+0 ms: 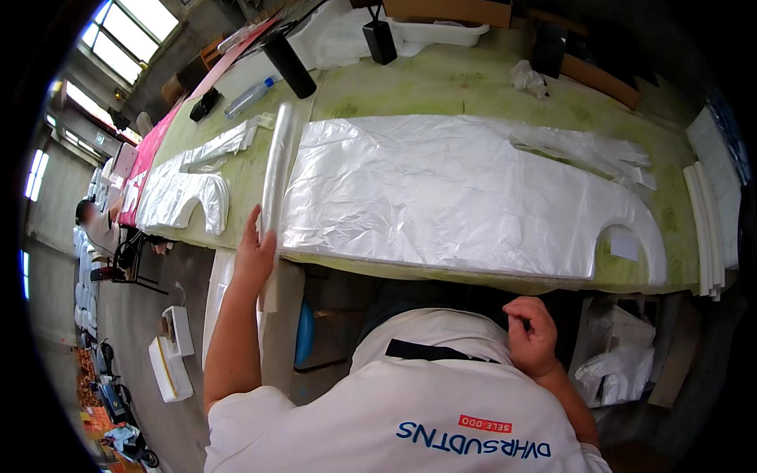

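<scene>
A large sheet of clear-white plastic film (441,189), cut like a flat apron or bag with a curved cutout at its right end, lies spread on the table in front of me. Along its left edge runs a long, narrow roll of plastic film (277,158). My left hand (255,258) rests against the near end of this roll, fingers stretched out along it. Close to my waist, below the table edge, my right hand (531,335) is curled closed, with nothing visible in it. Further left lies a second pile of cut film (185,193).
At the back stand a black cylinder (289,65), a clear bottle with a blue cap (249,98) and a black box (379,41). Crumpled film (528,79) lies behind the sheet. White rolls (704,229) stand at the right end. A co-worker (102,229) sits far left.
</scene>
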The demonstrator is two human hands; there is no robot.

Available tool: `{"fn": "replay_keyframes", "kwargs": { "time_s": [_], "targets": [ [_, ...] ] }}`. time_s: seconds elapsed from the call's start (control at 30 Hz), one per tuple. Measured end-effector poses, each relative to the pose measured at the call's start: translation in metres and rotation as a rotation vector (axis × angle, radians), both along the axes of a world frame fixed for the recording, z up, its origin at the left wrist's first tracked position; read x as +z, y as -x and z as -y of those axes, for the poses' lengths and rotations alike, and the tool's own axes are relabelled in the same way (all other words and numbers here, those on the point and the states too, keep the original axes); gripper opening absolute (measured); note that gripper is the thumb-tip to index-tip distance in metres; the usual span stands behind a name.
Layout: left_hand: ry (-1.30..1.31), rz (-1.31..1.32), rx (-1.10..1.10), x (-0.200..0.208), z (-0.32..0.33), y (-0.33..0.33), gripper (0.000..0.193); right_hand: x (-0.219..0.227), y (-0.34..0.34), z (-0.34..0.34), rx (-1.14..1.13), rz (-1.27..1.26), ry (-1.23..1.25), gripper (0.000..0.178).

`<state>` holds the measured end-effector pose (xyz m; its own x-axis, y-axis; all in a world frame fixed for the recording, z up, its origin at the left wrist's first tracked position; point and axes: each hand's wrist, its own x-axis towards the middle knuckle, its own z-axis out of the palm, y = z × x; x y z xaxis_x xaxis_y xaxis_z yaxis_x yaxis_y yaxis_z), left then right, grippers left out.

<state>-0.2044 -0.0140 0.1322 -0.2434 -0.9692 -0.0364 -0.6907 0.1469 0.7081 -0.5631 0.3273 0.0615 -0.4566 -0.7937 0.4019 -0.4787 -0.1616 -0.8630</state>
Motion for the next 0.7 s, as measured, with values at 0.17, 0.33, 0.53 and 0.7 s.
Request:
{"fn": "replay_keyframes", "kwargs": {
  "time_s": [0.17,0.33,0.53,0.7],
  "targets": [
    [-0.384,-0.724,0.002,0.036,-0.068,0.099,0.062,0.009,-0.003,0.018,0.047,0.291,-0.131,0.014],
    [-0.821,-0.901,0.009,0.003,-0.122,0.159,0.062,0.033,-0.02,0.062,0.319,0.867,-0.363,0.032],
    [-1.04,-0.825,-0.199,-0.007,-0.165,0.171,0.073,0.038,-0.038,0.07,0.305,1.157,-0.438,0.043],
    [-0.908,-0.783,-0.276,-0.023,-0.181,0.146,0.088,0.034,-0.042,0.082,0.295,1.219,-0.477,0.04]
  ]
}}
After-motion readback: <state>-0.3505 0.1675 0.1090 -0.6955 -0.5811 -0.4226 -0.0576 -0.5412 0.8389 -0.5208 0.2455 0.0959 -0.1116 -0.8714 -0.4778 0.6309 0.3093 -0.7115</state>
